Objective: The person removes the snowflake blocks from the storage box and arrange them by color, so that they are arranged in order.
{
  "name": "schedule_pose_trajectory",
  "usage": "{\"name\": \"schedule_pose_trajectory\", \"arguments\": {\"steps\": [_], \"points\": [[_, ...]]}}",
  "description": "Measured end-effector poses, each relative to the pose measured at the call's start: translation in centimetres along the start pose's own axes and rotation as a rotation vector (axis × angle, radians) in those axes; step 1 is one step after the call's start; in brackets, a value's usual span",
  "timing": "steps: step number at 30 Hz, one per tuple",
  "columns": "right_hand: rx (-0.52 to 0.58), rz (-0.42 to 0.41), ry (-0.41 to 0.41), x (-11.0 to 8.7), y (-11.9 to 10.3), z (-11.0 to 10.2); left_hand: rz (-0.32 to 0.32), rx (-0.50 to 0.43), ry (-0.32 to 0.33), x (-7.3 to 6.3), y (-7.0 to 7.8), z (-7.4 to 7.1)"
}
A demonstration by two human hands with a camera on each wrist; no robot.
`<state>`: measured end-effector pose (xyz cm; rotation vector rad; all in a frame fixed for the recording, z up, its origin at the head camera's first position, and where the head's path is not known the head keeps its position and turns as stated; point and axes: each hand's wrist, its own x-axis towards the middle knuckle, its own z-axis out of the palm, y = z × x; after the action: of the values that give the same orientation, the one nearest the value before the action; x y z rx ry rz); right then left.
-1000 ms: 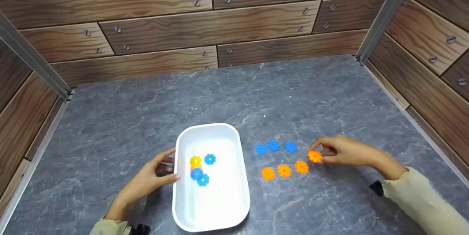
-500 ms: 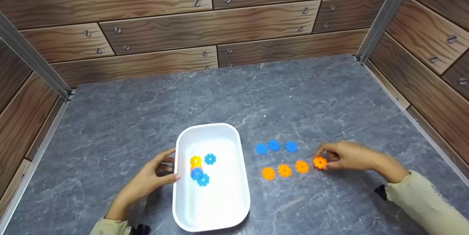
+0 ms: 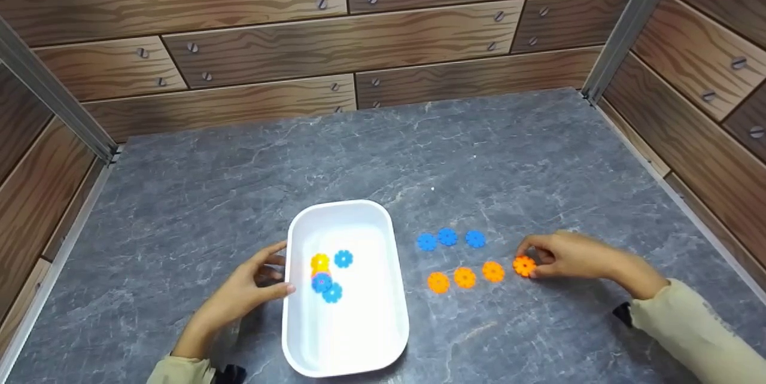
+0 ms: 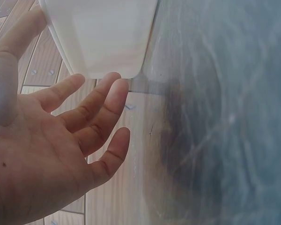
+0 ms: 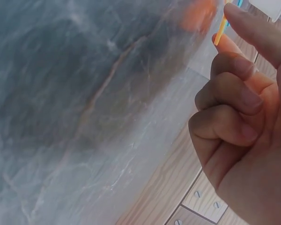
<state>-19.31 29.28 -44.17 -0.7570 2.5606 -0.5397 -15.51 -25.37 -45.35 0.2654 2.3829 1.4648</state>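
Note:
My right hand (image 3: 571, 255) pinches an orange flower-shaped disc (image 3: 525, 265) between thumb and forefinger, low over the table. The right wrist view shows this disc (image 5: 220, 31) edge-on, the other fingers curled in. To its left, three more orange discs (image 3: 465, 277) lie in a row; three blue discs (image 3: 447, 237) lie behind them. My left hand (image 3: 245, 288) is at the left side of a white tray (image 3: 395, 312), its thumb touching the rim and its fingers loosely bent. Inside the tray are a yellow disc (image 3: 320, 262) and several others, some overlapping.
Grey marble-patterned tabletop (image 3: 239, 192) surrounds the tray and the rows. Wood-patterned panels (image 3: 257, 55) close off the back and both sides, with metal posts (image 3: 622, 31) in the corners.
My right hand has moved the orange disc slightly right and toward me, in line with the orange row, then stayed nearly still. The left hand and the tray have stayed put.

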Motion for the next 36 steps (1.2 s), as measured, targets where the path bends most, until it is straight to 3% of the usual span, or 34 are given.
{"name": "schedule_pose_trajectory", "arguments": {"steps": [14, 23, 36], "points": [[0.021, -0.021, -0.004, 0.3, 0.3, 0.4, -0.017, 0.003, 0.008, 0.1, 0.1, 0.0], [0.063, -0.009, 0.010, 0.2, -0.2, -0.4, -0.014, -0.004, 0.003, 0.0, 0.1, 0.1], [0.196, -0.135, 0.088, 0.8, -2.8, -2.1, -0.035, 0.004, 0.018, 0.0, 0.2, 0.1]]}}
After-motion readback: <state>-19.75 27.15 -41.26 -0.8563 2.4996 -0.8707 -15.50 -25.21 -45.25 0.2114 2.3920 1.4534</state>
